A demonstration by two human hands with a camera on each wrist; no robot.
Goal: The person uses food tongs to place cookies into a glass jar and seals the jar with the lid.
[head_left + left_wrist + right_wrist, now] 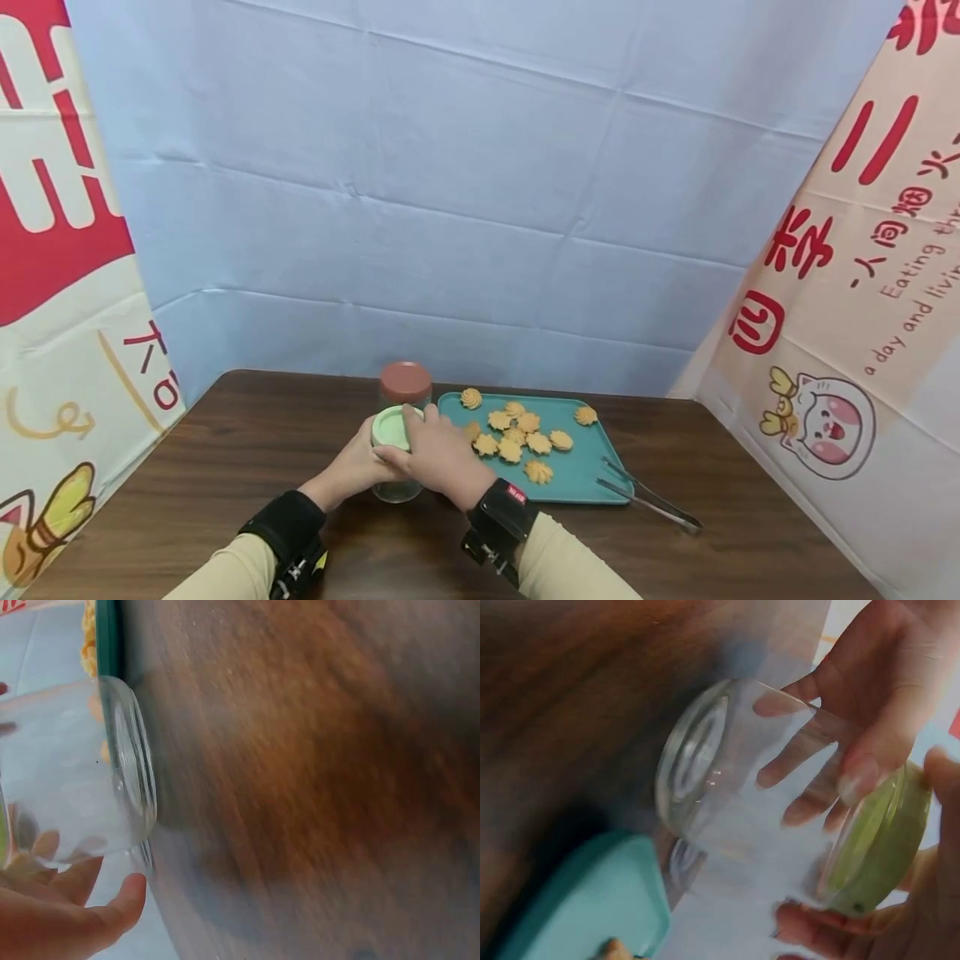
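Note:
A see-through jar (750,802) with a light green lid (390,428) is held upright between both hands, just over the wooden table. My left hand (356,463) holds the jar's side, its fingers spread around the clear wall in the right wrist view. From the other side, my right hand (444,457) grips the green lid, with fingers and thumb around its rim. Nothing shows inside the jar. Its clear base (131,761) faces the table in the left wrist view.
Behind the hands stands another jar with a reddish lid (406,382). To the right, a teal tray (577,483) carries several swirled cookies (510,450). Metal tongs (652,498) lie across its right edge onto the brown table (247,450). Cloth hangings enclose the back and sides.

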